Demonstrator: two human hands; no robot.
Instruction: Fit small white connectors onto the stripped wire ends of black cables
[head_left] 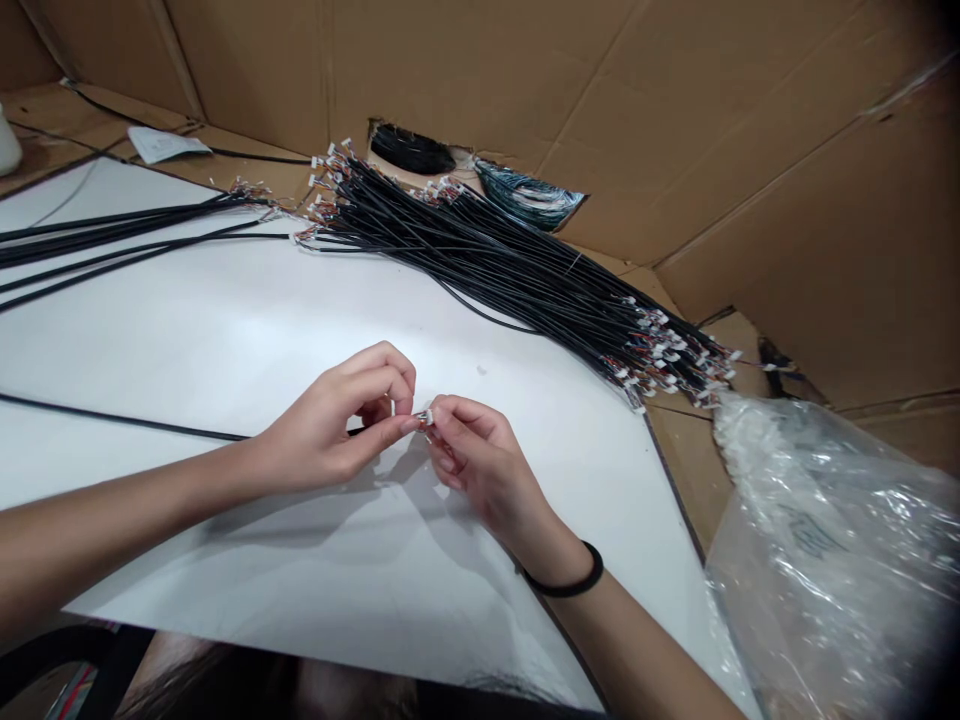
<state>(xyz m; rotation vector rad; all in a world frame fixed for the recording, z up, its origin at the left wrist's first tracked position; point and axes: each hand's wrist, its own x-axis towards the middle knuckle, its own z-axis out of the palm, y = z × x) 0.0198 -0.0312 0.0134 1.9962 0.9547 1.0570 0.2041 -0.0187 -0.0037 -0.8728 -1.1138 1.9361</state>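
Observation:
A black cable (150, 422) runs in from the left edge, passes under my left wrist and ends between my hands. My left hand (352, 415) pinches the cable close to its end, where thin coloured wires come out. At the tip of those wires is a small white connector (428, 416), gripped between the thumb and fingers of my right hand (476, 450). Both hands nearly meet just above the white board (315, 580). My fingers partly hide the wires, so their seating in the connector cannot be made out.
A thick pile of black cables (480, 250) with white connectors lies across the back. More cables (135, 225) lie at the left. A clear plastic bag of white connectors (825, 530) is at the right. Cardboard walls (480, 70) stand behind, with a paper packet (165, 143) at the back left.

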